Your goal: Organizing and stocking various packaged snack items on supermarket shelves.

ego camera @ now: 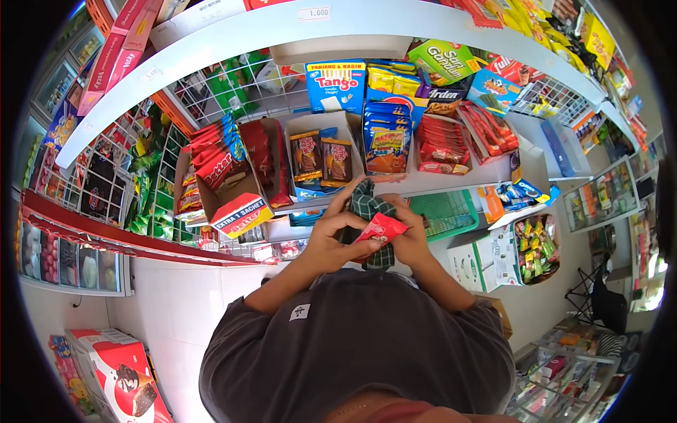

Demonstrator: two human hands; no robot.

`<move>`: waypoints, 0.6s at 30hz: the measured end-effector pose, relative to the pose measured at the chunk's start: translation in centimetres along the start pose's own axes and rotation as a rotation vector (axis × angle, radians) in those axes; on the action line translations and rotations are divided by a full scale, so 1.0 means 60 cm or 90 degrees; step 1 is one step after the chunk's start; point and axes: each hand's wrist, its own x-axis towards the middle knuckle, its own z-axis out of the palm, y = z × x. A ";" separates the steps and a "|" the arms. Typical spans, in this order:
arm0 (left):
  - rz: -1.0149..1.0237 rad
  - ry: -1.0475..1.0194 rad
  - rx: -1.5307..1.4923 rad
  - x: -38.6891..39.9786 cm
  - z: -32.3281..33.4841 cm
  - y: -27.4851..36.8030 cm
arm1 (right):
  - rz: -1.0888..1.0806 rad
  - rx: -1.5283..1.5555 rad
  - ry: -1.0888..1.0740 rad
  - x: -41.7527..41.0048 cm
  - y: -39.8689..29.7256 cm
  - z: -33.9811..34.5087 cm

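Before my chest, my left hand [338, 232] grips a small red snack packet [383, 230] between thumb and fingers. A dark green checked cloth [365, 203] lies between my two hands, bunched behind the packet and hanging below it. My right hand [410, 230] holds the cloth from the right, its fingers curled near the packet's edge. Just beyond my hands, an open box of brown and orange wafer packets [336, 164] and a box of blue snack packets [387, 137] stand on the shelf. The box of red Better packets [217, 172] is to the left.
Boxes of red packets [443, 140] stand right of the blue ones. Below them is a green plastic basket [449, 211]. A white shelf edge [338, 24] curves across the top. An open carton of small packets [537, 248] stands low at the right; a red-and-white carton [124, 375] sits at lower left.
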 end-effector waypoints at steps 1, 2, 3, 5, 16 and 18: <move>-0.035 -0.012 -0.032 -0.001 0.000 0.007 | -0.009 0.081 -0.037 -0.006 0.010 0.001; -0.053 0.006 -0.016 -0.007 -0.001 0.004 | -0.009 0.078 -0.033 -0.011 0.003 0.003; -0.071 0.042 -0.039 -0.012 -0.001 -0.003 | 0.030 0.133 0.028 -0.009 -0.016 0.014; -0.060 0.102 -0.019 -0.011 0.001 -0.010 | -0.015 0.201 0.124 -0.012 -0.014 0.038; -0.007 0.069 0.188 -0.008 0.006 0.009 | -0.062 0.276 0.331 0.020 -0.001 -0.059; -0.003 0.042 0.176 -0.012 -0.002 0.011 | -0.070 0.321 0.463 0.063 -0.016 -0.106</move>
